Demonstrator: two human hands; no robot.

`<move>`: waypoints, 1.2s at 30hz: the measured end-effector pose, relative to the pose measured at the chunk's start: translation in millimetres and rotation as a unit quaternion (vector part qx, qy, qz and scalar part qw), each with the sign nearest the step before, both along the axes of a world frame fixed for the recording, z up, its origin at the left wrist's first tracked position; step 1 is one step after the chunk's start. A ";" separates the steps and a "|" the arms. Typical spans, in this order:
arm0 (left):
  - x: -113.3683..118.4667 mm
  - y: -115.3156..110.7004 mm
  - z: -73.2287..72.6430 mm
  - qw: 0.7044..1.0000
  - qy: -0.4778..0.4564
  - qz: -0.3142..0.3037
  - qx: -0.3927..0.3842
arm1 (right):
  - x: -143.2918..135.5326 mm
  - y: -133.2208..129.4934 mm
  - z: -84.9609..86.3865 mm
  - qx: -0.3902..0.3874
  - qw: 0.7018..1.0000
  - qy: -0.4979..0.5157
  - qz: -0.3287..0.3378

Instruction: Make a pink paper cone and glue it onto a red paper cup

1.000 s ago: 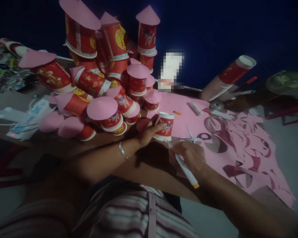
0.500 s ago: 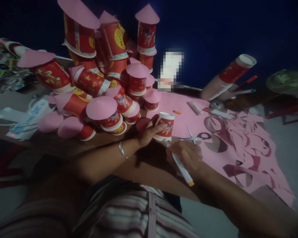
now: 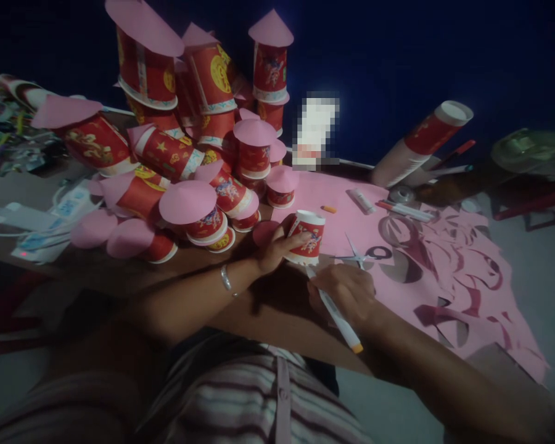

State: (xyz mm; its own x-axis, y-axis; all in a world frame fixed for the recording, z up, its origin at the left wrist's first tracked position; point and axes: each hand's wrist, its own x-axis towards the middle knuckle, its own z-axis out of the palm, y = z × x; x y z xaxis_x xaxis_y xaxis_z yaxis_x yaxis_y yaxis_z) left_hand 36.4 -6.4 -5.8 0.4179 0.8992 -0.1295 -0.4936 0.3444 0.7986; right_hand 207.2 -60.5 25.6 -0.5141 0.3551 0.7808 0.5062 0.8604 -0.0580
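A red paper cup (image 3: 311,237) with a white rim is held at its left side by my left hand (image 3: 276,250), which wears a bracelet at the wrist. My right hand (image 3: 345,291) is closed around a white marker (image 3: 341,320) with an orange end. The marker's tip is close to the cup's lower edge; whether it touches cannot be made out. Left of the cup, several red cups with pink cone tops, such as one cone (image 3: 187,201), are stacked and leaning. A small orange cap (image 3: 329,209) lies behind the cup.
Pink paper (image 3: 340,191) covers the table's right side, with scissors (image 3: 358,253), a glue stick (image 3: 361,201), markers (image 3: 404,211) and cut scraps (image 3: 474,271). A tall stack of cups (image 3: 430,139) leans at the back right. A power strip (image 3: 58,219) lies at the left.
The marker's tip has moved slightly down and left, away from the cup's lower edge, and its orange end has shifted a little down and right. Both hands keep their hold.
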 end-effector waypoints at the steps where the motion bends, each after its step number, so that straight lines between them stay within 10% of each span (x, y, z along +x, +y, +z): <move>1: -0.1 -0.1 0.2 1.000 0.001 0.000 -0.001 | 1.1 -0.1 -0.4 0.000 1.000 0.002 -0.003; 36: 0.3 -0.5 0.7 1.000 -0.003 0.003 0.010 | 3.8 2.5 4.5 -0.029 0.999 -0.016 -0.029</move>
